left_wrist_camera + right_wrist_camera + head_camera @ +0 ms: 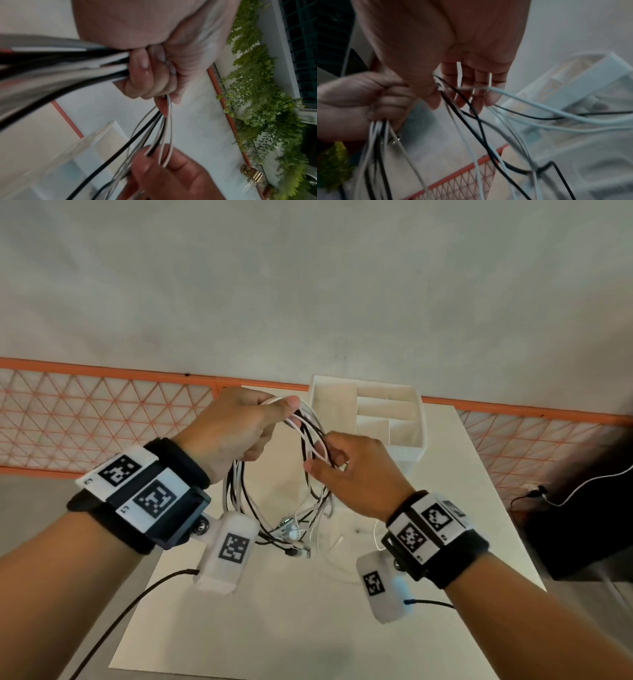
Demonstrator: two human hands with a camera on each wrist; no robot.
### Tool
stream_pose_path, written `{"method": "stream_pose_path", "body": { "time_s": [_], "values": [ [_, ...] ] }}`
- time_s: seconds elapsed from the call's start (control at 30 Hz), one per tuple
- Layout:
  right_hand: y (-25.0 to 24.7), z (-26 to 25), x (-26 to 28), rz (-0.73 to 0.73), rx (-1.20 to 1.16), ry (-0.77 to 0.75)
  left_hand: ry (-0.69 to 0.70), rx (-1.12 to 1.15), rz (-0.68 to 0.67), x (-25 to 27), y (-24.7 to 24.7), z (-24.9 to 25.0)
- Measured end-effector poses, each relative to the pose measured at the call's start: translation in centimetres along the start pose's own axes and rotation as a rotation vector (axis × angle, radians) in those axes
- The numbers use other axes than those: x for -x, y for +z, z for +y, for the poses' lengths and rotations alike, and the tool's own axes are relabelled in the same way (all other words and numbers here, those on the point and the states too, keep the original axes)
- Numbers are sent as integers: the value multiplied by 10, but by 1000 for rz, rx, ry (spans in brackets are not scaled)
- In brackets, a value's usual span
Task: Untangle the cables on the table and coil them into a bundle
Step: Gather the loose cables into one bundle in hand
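A bunch of white and black cables (246,501) is lifted above the white table (274,628). My left hand (274,419) grips the top of the looped bunch in a fist; the left wrist view shows its fingers (154,75) curled round the strands (150,129). My right hand (325,460) sits just right of it and lower, fingers curled among several strands. In the right wrist view those cables (479,135) thread between its fingers (462,92). The loops hang down, and their connector ends (294,537) lie in a tangle on the table.
A white box (423,422) with open compartments stands at the table's far edge, behind my hands. An orange mesh fence (85,412) runs beyond the table. A black object (582,525) with its own thin cable sits at the right. Green plants (257,94) line the wall.
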State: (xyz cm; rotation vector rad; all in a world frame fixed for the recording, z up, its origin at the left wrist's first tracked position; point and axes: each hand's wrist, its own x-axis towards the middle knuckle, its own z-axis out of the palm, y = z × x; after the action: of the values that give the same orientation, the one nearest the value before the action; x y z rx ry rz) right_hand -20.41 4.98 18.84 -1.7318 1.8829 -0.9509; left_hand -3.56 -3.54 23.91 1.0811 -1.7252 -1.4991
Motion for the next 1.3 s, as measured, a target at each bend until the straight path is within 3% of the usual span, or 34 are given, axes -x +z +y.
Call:
{"method": "stream_pose_path", "body": {
  "time_s": [0.17,0.27,0.53,0.67,0.9,1.07,1.2,1.3],
  "values": [
    [20,46,-4,-73,179,140,39,28,-39,5,-19,9],
    [24,90,1,-35,284,263,64,15,-53,8,-29,9],
    [8,175,38,-40,481,565,74,13,16,4,-46,7],
    [8,191,46,-56,460,640,83,18,11,2,-34,4],
    [13,198,61,-227,267,839,86,84,63,-2,-23,8],
    [13,192,60,-195,141,898,71,134,103,-1,-20,7],
    [16,184,63,-123,640,722,72,206,220,-1,-18,-3],
    [15,180,57,-30,580,691,53,254,288,-3,-20,-9]
  ]
}}
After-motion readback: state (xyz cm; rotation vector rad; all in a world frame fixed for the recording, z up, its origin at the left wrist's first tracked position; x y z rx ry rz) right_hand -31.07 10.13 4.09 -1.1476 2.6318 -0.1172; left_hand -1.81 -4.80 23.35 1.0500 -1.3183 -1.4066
